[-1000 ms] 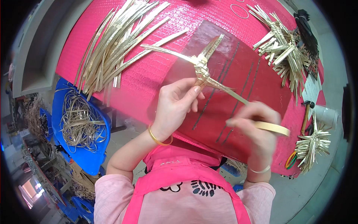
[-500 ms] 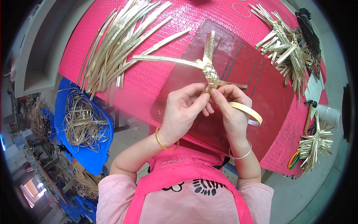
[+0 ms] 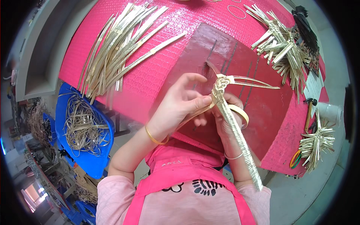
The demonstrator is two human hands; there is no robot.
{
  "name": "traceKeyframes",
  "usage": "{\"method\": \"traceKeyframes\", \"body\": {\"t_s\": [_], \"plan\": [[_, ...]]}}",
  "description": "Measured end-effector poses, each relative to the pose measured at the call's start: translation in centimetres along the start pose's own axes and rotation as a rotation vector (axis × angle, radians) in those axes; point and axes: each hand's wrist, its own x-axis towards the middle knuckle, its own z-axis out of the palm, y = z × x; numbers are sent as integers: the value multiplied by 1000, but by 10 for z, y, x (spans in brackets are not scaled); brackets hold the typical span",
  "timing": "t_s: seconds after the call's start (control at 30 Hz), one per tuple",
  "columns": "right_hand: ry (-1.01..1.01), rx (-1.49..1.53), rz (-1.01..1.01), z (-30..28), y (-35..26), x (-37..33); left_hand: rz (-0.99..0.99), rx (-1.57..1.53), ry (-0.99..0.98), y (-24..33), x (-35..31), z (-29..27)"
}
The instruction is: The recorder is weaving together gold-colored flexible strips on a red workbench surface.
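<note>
I held the woven straw piece [image 3: 221, 84] up in front of my chest, over the dark red mat [image 3: 270, 112] that lay on the pink worktop [image 3: 150, 75]. My left hand [image 3: 180, 107] pinched it just below the knot, thumb and forefinger pressed together on the flat golden strips, with the other fingers spread loosely above. My right hand [image 3: 228, 116] sat behind and under the piece, mostly hidden by it, curled around the strands with a loop of strip [image 3: 240, 112] running round it; how firmly it gripped I cannot tell. From the knot a long braided strip [image 3: 240, 142] ran down toward me and a little to my right, its long axis nearly in line with my right forearm, and two thin loose ends [image 3: 255, 82] pointed away toward the right edge of the worktop. The knot lay just beside my left fingertips, so the left hand was the nearer. A bundle of uncut strips [image 3: 120, 52] lay well apart near the far left corner, finished star-shaped pieces [image 3: 281, 45] lay at the far right corner, and a blue bin of scraps [image 3: 82, 127] stood below the left edge.
</note>
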Motion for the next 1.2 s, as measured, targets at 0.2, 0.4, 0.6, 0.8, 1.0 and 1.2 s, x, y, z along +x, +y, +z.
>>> {"method": "traceKeyframes", "body": {"t_s": [0.2,0.4,0.6,0.8,1.0,1.2], "plan": [[0,-610,-242,6,-5,-1,523,474,59,-9,-16,1],[51,-500,-263,17,-9,-4,497,366,125,-8,-21,11],[-106,-568,-154,12,-19,-1,464,310,101,-4,-23,-1],[-229,-94,135,1,1,5,-48,-588,-669,-4,6,-26],[-89,-621,-261,13,-10,4,426,596,297,-18,-23,-19],[30,-817,-393,30,-11,-3,455,528,344,-15,-35,5]]}}
